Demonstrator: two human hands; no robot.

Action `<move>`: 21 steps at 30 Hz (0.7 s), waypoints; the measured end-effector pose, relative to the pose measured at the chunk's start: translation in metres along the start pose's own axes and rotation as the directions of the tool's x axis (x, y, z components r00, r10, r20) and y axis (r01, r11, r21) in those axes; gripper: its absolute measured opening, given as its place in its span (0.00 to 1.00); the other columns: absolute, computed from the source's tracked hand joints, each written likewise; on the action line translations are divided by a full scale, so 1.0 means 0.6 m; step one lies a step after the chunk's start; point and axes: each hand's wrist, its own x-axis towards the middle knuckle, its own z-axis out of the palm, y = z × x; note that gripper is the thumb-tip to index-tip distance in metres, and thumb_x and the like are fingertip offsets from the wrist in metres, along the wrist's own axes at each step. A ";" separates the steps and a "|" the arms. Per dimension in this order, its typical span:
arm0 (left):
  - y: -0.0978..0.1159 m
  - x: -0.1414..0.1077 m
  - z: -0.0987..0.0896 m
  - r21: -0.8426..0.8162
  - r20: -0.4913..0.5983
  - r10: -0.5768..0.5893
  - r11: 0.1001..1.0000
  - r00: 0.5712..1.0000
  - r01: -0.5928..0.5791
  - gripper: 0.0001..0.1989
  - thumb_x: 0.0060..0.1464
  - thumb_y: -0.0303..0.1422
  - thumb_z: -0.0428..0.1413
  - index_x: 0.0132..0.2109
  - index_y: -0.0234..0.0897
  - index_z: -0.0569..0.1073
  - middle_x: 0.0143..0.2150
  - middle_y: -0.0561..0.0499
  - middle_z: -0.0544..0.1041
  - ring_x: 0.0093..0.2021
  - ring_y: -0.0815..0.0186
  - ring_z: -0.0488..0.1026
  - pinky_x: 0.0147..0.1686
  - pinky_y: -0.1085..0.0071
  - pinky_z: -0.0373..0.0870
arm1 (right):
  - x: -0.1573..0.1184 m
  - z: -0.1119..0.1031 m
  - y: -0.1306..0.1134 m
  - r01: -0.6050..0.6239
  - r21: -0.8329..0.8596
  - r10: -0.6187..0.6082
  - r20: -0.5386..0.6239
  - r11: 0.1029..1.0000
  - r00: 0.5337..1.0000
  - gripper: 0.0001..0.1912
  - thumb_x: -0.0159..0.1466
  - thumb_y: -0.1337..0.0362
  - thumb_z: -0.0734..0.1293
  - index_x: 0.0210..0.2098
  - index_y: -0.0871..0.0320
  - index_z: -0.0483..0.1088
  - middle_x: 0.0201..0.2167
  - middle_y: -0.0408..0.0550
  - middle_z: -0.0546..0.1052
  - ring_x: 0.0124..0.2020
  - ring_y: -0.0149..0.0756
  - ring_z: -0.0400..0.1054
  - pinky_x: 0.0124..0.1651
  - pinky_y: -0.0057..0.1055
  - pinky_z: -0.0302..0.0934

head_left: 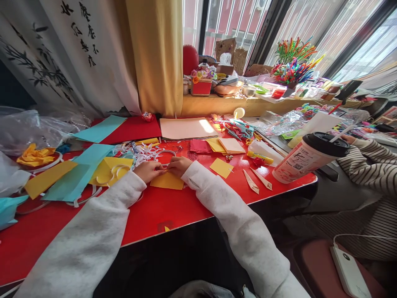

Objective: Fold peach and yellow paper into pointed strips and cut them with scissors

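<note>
Both hands meet over a yellow square of paper [167,182] on the red table. My left hand [149,170] pinches its upper left edge, fingers closed. On its upper right edge my right hand [180,166] is closed too, the fingertips of both nearly touching. A silver ring-shaped band [164,152] lies just behind the fingers. To the right rests another yellow square [221,167], apart from the hands. Two folded pale paper points [251,182] lie farther right. White paper scraps [144,152] are heaped behind my left hand.
A large lidded drink cup [305,159] with a straw stands at the right table edge. Beyond it is another person's striped sleeve [366,161]. Blue paper sheets [79,174] and plastic bags [37,128] cover the left. A glue stick [259,157] lies near stacked paper squares [231,145].
</note>
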 end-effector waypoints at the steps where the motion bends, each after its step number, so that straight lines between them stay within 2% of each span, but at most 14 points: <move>1: -0.001 0.000 0.001 0.004 -0.001 0.001 1.000 1.000 -0.001 0.19 0.44 0.48 0.48 0.30 0.38 0.73 0.31 0.50 0.76 0.35 0.63 0.69 0.34 0.71 0.61 | 0.000 0.000 0.000 -0.001 0.002 0.001 -0.002 1.000 1.000 0.10 0.61 0.63 0.62 0.35 0.60 0.73 0.32 0.49 0.71 0.32 0.30 0.66 0.37 0.29 0.58; 8: -0.004 0.003 0.007 0.020 -0.016 0.016 1.000 1.000 -0.015 0.19 0.45 0.47 0.47 0.31 0.37 0.72 0.32 0.48 0.75 0.35 0.62 0.69 0.35 0.70 0.61 | 0.002 -0.008 -0.004 -0.031 0.007 0.030 0.046 1.000 0.998 0.10 0.62 0.64 0.61 0.35 0.60 0.73 0.33 0.49 0.71 0.33 0.29 0.64 0.35 0.27 0.56; 16: 0.003 0.001 -0.005 -0.057 0.040 -0.030 0.998 0.999 0.032 0.22 0.43 0.49 0.48 0.35 0.36 0.74 0.38 0.47 0.76 0.40 0.60 0.69 0.40 0.69 0.61 | 0.003 -0.007 -0.009 -0.064 0.021 0.064 0.001 0.998 0.998 0.10 0.61 0.65 0.62 0.35 0.63 0.72 0.34 0.51 0.71 0.34 0.31 0.64 0.38 0.28 0.55; 21: -0.002 0.003 0.000 -0.027 -0.016 -0.026 0.999 1.000 0.026 0.21 0.43 0.50 0.48 0.30 0.36 0.74 0.32 0.47 0.75 0.35 0.61 0.69 0.35 0.69 0.61 | 0.001 -0.009 -0.010 -0.040 -0.007 0.040 0.002 0.999 0.999 0.09 0.60 0.63 0.62 0.35 0.62 0.71 0.35 0.51 0.71 0.35 0.31 0.65 0.36 0.28 0.54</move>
